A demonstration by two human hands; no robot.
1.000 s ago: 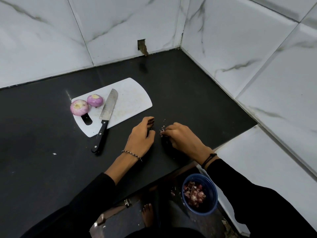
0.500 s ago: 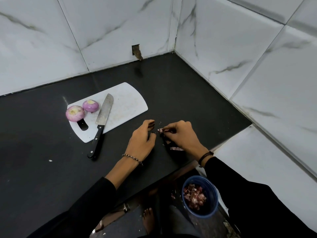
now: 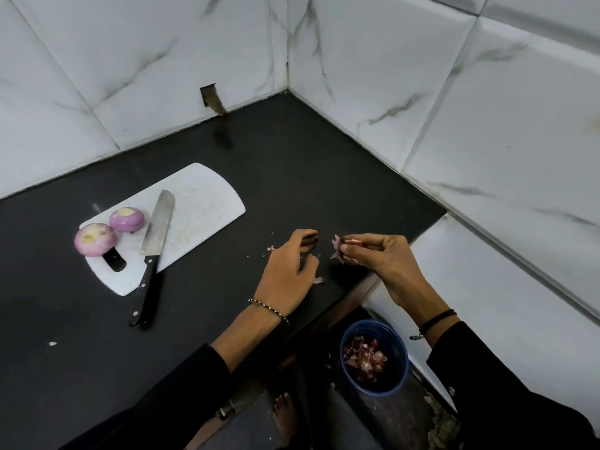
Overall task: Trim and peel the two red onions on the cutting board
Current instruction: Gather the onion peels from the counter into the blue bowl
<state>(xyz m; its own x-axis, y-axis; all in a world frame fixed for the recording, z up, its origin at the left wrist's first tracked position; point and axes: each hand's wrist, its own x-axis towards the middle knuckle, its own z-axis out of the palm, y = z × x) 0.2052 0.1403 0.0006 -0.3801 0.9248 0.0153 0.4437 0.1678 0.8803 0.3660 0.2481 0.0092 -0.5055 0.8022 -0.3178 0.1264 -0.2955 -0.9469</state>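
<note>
Right hand (image 3: 380, 259) lifted, grip pinching onion skins (image 3: 337, 249), left hand (image 3: 287, 271) open on counter (image 3: 292, 164)

Two peeled red onions sit touching at the near-left end of the white cutting board (image 3: 201, 209): the larger onion (image 3: 94, 239) by the handle slot, the smaller onion (image 3: 127, 219) just behind, trimmed tops up.

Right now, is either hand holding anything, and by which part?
The right hand pinches onion peel scraps by one end; the left hand holds nothing.
</note>
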